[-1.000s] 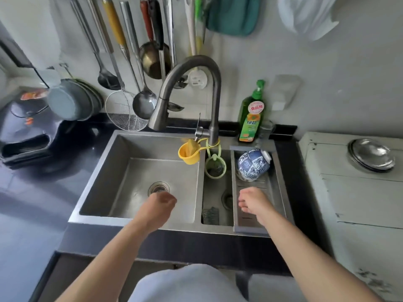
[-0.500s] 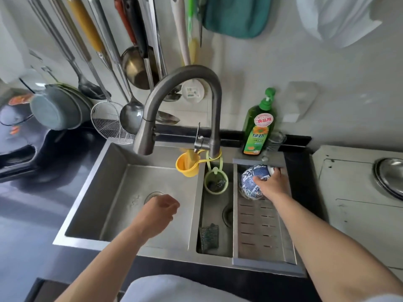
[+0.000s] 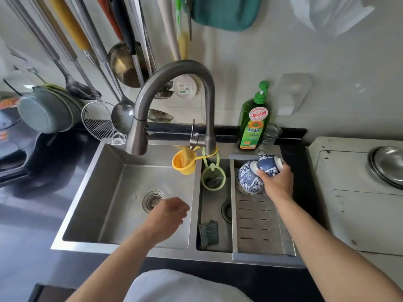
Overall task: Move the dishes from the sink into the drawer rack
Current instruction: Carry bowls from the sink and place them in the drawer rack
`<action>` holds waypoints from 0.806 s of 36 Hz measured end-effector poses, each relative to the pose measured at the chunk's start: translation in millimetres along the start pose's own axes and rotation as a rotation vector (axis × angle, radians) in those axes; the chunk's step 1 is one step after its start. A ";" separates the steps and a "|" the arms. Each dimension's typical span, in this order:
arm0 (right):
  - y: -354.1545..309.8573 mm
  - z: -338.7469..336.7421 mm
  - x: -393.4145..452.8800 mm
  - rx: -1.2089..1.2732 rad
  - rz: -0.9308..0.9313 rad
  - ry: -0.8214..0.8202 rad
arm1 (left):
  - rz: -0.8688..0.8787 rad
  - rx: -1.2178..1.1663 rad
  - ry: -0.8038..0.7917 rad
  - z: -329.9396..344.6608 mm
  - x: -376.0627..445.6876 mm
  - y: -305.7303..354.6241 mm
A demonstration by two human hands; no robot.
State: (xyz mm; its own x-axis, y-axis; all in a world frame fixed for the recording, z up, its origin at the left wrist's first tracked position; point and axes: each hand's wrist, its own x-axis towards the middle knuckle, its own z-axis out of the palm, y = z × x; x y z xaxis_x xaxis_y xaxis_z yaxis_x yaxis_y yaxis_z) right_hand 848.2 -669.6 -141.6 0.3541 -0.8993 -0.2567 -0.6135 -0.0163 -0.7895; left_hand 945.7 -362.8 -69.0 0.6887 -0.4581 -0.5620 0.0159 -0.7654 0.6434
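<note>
From the head view, the right hand [image 3: 277,182] curls its fingers round a small blue-and-white bowl [image 3: 270,165], holding it tilted above the far end of the slotted drain tray [image 3: 257,223]. A second, larger blue-and-white bowl [image 3: 248,179] lies upside down on that tray, touching the held one. The tray spans the right side of the smaller sink basin [image 3: 212,199], its near part bare. The left hand [image 3: 168,212] hangs over the large basin [image 3: 122,192] near the drain [image 3: 153,200], fingers loosely curled and holding nothing.

The faucet [image 3: 174,94] arches over the divider, with a yellow cup [image 3: 183,163] and a green strainer basket [image 3: 212,178] hung from its base, just left of the bowls. A green soap bottle [image 3: 254,123] and a clear glass [image 3: 270,134] stand on the back ledge right behind the tray. A scrub pad [image 3: 208,233] leans in the small basin's near corner. Ladles and a wire skimmer [image 3: 102,123] hang on the wall at left.
</note>
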 end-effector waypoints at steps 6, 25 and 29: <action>-0.8 -38.5 -53.0 0.461 0.082 0.067 | -0.041 -0.194 -0.065 9.0 -7.5 -2.5; 4.9 0.4 -170.5 0.509 0.479 -1.092 | -0.137 -1.019 -0.332 44.5 -15.2 2.9; 2.0 0.0 -138.2 0.232 0.246 -0.903 | -0.195 -1.067 -0.195 41.2 -15.4 -3.7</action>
State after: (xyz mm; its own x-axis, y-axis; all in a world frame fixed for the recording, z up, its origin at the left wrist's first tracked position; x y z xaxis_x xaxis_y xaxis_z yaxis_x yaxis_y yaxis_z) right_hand 798.1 -545.3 -107.7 0.7032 -0.1891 -0.6854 -0.6226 0.3019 -0.7220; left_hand 905.2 -371.6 -84.2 0.4814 -0.5071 -0.7149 0.7948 -0.0913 0.6000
